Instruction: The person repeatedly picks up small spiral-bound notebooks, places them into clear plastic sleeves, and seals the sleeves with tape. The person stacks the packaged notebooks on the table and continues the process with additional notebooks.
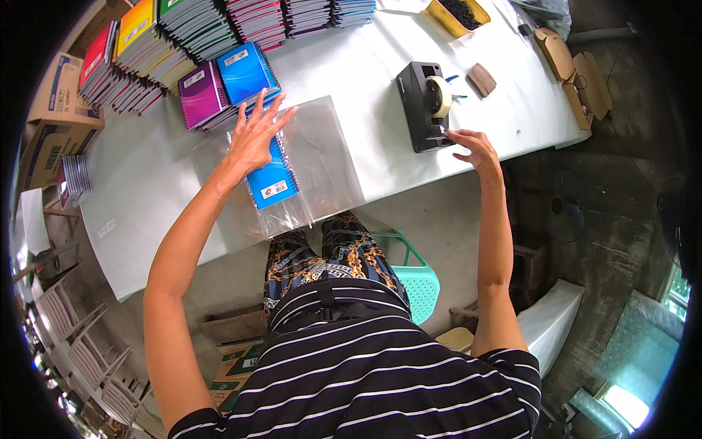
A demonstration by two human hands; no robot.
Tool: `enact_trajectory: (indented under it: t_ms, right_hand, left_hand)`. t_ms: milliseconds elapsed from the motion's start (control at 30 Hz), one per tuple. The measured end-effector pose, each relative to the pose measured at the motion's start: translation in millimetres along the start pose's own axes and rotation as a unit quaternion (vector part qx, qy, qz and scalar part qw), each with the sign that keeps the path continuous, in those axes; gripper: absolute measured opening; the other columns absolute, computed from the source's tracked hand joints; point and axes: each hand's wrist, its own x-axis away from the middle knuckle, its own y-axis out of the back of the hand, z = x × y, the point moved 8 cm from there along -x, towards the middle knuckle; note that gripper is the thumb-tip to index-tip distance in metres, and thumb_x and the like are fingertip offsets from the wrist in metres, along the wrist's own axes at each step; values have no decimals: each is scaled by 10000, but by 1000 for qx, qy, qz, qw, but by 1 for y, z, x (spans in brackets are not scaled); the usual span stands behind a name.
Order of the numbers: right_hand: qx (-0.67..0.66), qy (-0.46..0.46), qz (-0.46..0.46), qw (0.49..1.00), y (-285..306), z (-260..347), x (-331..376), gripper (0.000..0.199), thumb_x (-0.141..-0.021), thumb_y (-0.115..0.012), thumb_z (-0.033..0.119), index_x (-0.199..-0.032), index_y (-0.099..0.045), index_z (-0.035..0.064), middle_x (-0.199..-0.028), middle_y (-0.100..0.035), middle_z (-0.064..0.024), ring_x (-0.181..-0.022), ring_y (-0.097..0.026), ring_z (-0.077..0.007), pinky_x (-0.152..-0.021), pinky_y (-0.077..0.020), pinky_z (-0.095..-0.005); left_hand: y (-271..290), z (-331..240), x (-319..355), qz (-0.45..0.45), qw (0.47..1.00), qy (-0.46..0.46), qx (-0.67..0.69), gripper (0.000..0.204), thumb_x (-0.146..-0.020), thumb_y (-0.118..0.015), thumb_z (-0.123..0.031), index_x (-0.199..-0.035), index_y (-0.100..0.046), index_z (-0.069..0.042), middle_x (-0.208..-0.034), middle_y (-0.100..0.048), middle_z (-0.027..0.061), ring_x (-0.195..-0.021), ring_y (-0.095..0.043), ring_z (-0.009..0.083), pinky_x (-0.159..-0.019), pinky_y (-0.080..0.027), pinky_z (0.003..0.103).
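Observation:
My left hand (256, 139) lies with fingers spread over a blue spiral notebook (273, 175). The notebook sits inside a clear plastic sleeve (292, 208) near the table's front edge, and the hand covers its upper part. To the right, my right hand (479, 150) has its fingertips at the front end of a black tape dispenser (420, 110), thumb apart from the fingers. A roll of tape (439, 96) sits in the dispenser. Whether the fingertips touch the tape's loose end is too small to tell.
Beyond my left hand stand a purple notebook (201, 95) and a blue notebook (247, 72) atop short piles, with taller notebook stacks (194, 29) behind. A brown block (482, 80), a yellow container (459, 16) and an opened cardboard box (574, 77) are to the right. A green stool (417, 289) stands below.

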Motion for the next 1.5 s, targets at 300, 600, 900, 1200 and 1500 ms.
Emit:
enact_trajectory:
  t_ms: [300,600,900,1200,1500]
  right_hand:
    - [-419,186,27,889,-31,-67,3,294,-900,-659,175,-1066,-602,-61,-1251,-552,-126,-1157,-537,-242,-1046,-384,-559]
    - [498,177,-248,812,-35,24,57,182,-684,-793,226,-773,-762,70,-992,-610,-154,-981,-533,-320,-768,-445,-468]
    - [331,264,300,855,-377,121,84,267,-633,-830,257,-721,-712,34,-635,-656,-128,-586,-631,-240,-584,-488,-374]
    - [512,308,161,786,-406,125,88,268,-627,-821,305,-775,-725,103,-773,-708,-107,-747,-696,-312,-663,-532,-438]
    - [631,296,163,698,-392,116,86,614,-720,-687,642,-762,-685,29,-738,-690,-148,-734,-699,-314,-602,-517,-417]
  left_hand:
    - [5,10,6,-9,1000,-15,21,1292,-377,-814,27,-1496,-287,-346,-1594,-178,-13,-1473,-100,318,-1176,-184,552]
    - [-4,34,13,0,993,-29,112,1314,-339,-863,-96,-1496,-288,-336,-1593,-188,26,-1472,-79,339,-1195,-175,523]
    - [7,31,8,-6,992,-29,123,1257,-412,-879,-107,-1492,-283,-346,-1585,-207,20,-1466,-98,343,-1195,-189,537]
    - [-2,35,11,-35,990,-41,128,1270,-400,-899,-101,-1489,-291,-340,-1580,-224,4,-1457,-153,336,-1186,-205,550]
    - [4,38,18,-13,993,-20,119,1194,-470,-884,-145,-1496,-291,-289,-1580,-225,29,-1464,-120,340,-1175,-183,567]
